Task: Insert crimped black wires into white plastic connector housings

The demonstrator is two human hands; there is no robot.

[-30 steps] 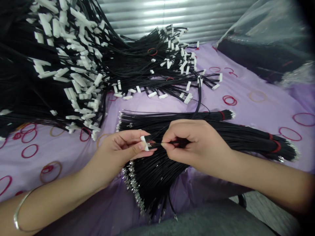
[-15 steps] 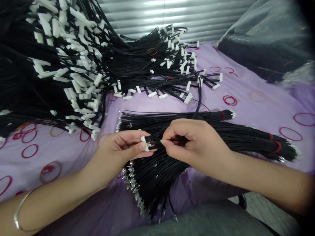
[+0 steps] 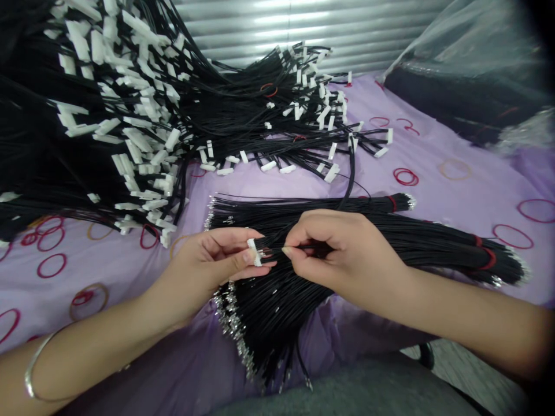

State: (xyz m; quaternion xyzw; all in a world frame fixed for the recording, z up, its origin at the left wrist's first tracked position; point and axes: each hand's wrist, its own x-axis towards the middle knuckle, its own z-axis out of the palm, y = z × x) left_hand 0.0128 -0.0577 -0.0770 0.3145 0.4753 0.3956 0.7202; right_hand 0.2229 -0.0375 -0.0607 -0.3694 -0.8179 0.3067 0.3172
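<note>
My left hand (image 3: 223,257) pinches a small white connector housing (image 3: 254,253) between thumb and fingers. Facing it from the right, my right hand (image 3: 333,245) is closed in a pinch on a thin black wire (image 3: 277,250). The metal-tipped wire ends lie at the housing's right side; whether they sit inside it I cannot tell. Under both hands spreads a fanned bundle of black wires (image 3: 277,323) with silver crimp terminals (image 3: 236,323) at its left edge. Red rubber bands tie the bundle (image 3: 459,248) toward the right.
Wires with white connectors (image 3: 139,127) are heaped at the left, and more (image 3: 260,110) lie along the back by a ribbed metallic surface (image 3: 303,29). Red rubber bands (image 3: 405,177) are scattered over the purple cloth (image 3: 433,156). A clear plastic bag (image 3: 468,75) stands back right.
Almost nothing differs. My left hand and the connector housing have shifted very slightly up and left; the right hand keeps its pinch at nearly the same spot.
</note>
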